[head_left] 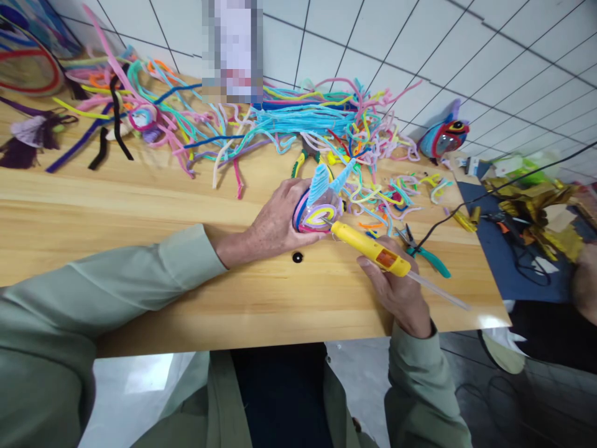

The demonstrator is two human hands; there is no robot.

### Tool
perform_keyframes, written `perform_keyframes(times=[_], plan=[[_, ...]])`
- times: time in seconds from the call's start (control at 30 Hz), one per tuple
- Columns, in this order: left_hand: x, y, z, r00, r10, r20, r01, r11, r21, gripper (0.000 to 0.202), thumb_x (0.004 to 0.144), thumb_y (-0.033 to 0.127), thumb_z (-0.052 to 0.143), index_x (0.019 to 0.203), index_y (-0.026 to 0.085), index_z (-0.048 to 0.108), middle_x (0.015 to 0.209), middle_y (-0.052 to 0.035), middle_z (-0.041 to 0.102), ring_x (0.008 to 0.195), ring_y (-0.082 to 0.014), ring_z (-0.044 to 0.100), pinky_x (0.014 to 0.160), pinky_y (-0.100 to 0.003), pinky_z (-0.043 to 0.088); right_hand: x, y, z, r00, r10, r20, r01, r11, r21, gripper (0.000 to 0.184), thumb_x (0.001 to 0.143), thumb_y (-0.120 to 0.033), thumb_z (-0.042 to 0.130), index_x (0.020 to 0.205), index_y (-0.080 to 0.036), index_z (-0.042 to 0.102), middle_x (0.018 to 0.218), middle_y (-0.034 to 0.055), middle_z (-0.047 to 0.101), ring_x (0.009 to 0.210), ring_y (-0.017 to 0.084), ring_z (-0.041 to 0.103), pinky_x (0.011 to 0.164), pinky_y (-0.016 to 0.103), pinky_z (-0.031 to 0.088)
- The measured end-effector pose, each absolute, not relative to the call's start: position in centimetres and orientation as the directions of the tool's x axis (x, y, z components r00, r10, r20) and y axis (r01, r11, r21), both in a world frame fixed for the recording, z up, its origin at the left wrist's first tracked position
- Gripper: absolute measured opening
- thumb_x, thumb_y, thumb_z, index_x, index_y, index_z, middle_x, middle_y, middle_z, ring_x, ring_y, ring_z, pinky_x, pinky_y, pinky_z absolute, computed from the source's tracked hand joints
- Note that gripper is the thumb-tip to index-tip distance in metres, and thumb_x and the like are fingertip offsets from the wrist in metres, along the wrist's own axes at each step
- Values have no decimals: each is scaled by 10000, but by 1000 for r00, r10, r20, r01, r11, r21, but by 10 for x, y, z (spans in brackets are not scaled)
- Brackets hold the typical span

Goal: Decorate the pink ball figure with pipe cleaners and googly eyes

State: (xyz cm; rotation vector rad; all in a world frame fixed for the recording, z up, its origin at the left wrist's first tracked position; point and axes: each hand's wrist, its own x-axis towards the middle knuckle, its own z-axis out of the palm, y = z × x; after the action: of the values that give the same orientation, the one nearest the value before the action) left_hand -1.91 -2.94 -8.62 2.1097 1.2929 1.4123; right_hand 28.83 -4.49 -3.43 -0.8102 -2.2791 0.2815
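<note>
My left hand (278, 218) is wrapped round a small pipe-cleaner craft (317, 210) with light-blue ear-like pieces, a yellow and lilac loop on its front and a dark-blue and pink rim. In my right hand (396, 289) is a yellow hot glue gun (368, 247), a clear glue stick (441, 291) poking out of its back. Its nozzle meets the looped front of the craft; whether glue is coming out I cannot tell. Just below my left hand, a round black-and-white googly eye (297, 257) lies on the wooden table (224, 330).
Bundles of coloured pipe cleaners (303, 118) line the wall, with cut scraps (396, 193) to the right. Teal-handled pliers (429, 258) lie by my right hand, yellow-green pliers (303, 163) behind the craft. A black cord (504, 185) crosses the right side. Another person's arm (586, 283) shows far right.
</note>
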Motion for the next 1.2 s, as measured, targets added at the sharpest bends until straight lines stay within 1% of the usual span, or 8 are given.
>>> perform_keyframes(times=[0.5, 0.57, 0.67, 0.77, 0.87, 0.97, 1.1, 1.2], plan=[[-18, -30, -86, 121, 786, 607, 526, -569, 632, 856, 896, 691, 912, 1535, 257, 543, 1485, -194, 684, 1405, -419, 686, 1177, -642, 610, 289, -42, -35, -567, 613, 550, 458, 790, -408, 137, 1088, -288, 754, 1224, -287, 734, 1054, 69, 805, 925, 266, 791, 794, 402, 650], [-18, -30, -86, 117, 785, 608, 526, -569, 633, 848, 891, 668, 924, 1524, 249, 544, 1487, -189, 682, 1408, -418, 682, 1180, -636, 606, 289, -42, -34, -562, 625, 541, 444, 780, -441, 103, 1086, -292, 750, 1188, -287, 743, 1051, 65, 810, 930, 263, 789, 808, 404, 652], [-18, -29, -86, 111, 794, 597, 538, -553, 636, 827, 883, 642, 936, 1492, 238, 547, 1465, -174, 690, 1390, -404, 688, 1176, -619, 607, 291, -45, -34, -502, 709, 495, 414, 700, -582, 48, 1075, -317, 760, 1108, -287, 777, 1062, 56, 822, 969, 258, 790, 869, 414, 654], [-21, -29, -88, 110, 806, 582, 524, -544, 655, 826, 860, 629, 953, 1466, 237, 553, 1450, -176, 684, 1383, -417, 685, 1156, -631, 612, 302, -49, -35, -357, 834, 421, 346, 536, -770, 126, 1069, -401, 779, 1090, -284, 820, 1032, 44, 832, 939, 238, 776, 847, 388, 637], [-24, -31, -89, 118, 801, 587, 530, -551, 644, 801, 873, 599, 949, 1467, 242, 547, 1452, -179, 670, 1368, -424, 678, 1128, -639, 624, 331, -43, -32, -139, 913, 382, 297, 407, -864, 271, 1027, -527, 798, 1083, -264, 828, 1021, 48, 826, 847, 208, 725, 770, 350, 593], [-26, -32, -88, 120, 773, 623, 591, -559, 581, 759, 868, 504, 957, 1449, 247, 541, 1392, -150, 677, 1289, -389, 692, 1079, -604, 651, 383, -26, -29, 142, 911, 387, 432, 294, -852, 407, 979, -633, 762, 1070, -239, 810, 989, 49, 784, 784, 178, 650, 709, 318, 525], [-28, -35, -84, 168, 765, 622, 628, -570, 530, 729, 862, 400, 917, 1455, 245, 524, 1387, -148, 683, 1288, -389, 696, 1073, -590, 654, 458, -2, -33, 548, 789, 279, 607, -146, -781, 456, 928, -653, 699, 949, -200, 744, 851, 33, 720, 779, 190, 612, 738, 337, 506], [-29, -36, -81, 191, 772, 606, 626, -572, 530, 640, 898, 382, 844, 1440, 245, 533, 1360, -153, 685, 1256, -398, 706, 1027, -583, 659, 486, 9, -46, 637, 746, 195, 617, -342, -709, 424, 898, -606, 717, 898, -182, 725, 881, 69, 758, 843, 229, 647, 813, 382, 531]])
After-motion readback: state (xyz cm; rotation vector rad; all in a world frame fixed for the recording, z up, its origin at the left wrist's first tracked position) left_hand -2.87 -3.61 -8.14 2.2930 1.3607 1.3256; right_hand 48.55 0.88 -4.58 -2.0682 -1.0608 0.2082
